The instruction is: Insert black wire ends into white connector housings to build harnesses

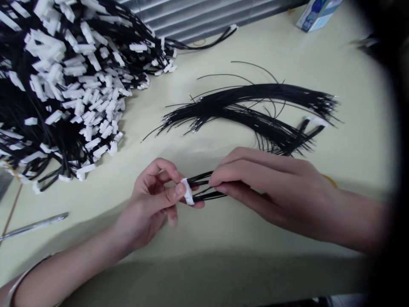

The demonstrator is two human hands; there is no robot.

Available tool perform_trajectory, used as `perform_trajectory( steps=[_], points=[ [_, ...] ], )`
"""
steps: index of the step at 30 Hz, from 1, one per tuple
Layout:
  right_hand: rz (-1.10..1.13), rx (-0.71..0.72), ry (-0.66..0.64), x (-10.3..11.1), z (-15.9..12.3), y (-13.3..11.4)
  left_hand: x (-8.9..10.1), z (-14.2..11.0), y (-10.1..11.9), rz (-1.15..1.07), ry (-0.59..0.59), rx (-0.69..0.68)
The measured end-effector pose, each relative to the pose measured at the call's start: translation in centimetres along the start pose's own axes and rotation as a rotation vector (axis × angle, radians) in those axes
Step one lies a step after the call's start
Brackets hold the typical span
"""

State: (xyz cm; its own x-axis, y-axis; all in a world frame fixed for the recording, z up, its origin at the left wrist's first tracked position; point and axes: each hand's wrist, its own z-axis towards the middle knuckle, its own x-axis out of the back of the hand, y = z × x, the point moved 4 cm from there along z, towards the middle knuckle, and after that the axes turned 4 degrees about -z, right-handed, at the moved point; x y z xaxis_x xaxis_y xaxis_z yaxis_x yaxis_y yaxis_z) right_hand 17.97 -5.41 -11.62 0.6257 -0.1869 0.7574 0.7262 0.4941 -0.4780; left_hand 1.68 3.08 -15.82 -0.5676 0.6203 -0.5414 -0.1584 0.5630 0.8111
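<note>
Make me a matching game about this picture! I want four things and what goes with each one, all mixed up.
1. Left hand
2. Slim silver metal rod
3. Blue-and-white box
4. Big heap of black wires with white plastic ends

A. In the upper left of the picture
B. Holding a small white plastic connector
C. At the picture's top edge, toward the right
D. At the left edge, in the lower half

Pairs: 1-B, 2-D, 3-C, 4-A

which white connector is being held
The connector in the left hand, its black wires running to the right hand. Others lie in the pile or elsewhere on the table, touched by neither hand.
</note>
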Motion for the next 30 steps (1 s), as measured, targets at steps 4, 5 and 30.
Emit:
perform_trajectory(
  steps=[4,5,30],
  points=[
    [-0.071,-0.006,0.012,-0.1,0.0,0.2,0.0,0.0,0.0,-0.012,-0.024,-0.002],
    [-0.084,-0.005,0.005,-0.1,0.0,0.2,-0.1,0.0,0.0,-0.012,-0.031,-0.002],
    [-0.1,0.06,-0.006,-0.3,-0.5,-1.4,-0.6,-0.1,-0.2,-0.091,-0.177,-0.008]
  ],
)
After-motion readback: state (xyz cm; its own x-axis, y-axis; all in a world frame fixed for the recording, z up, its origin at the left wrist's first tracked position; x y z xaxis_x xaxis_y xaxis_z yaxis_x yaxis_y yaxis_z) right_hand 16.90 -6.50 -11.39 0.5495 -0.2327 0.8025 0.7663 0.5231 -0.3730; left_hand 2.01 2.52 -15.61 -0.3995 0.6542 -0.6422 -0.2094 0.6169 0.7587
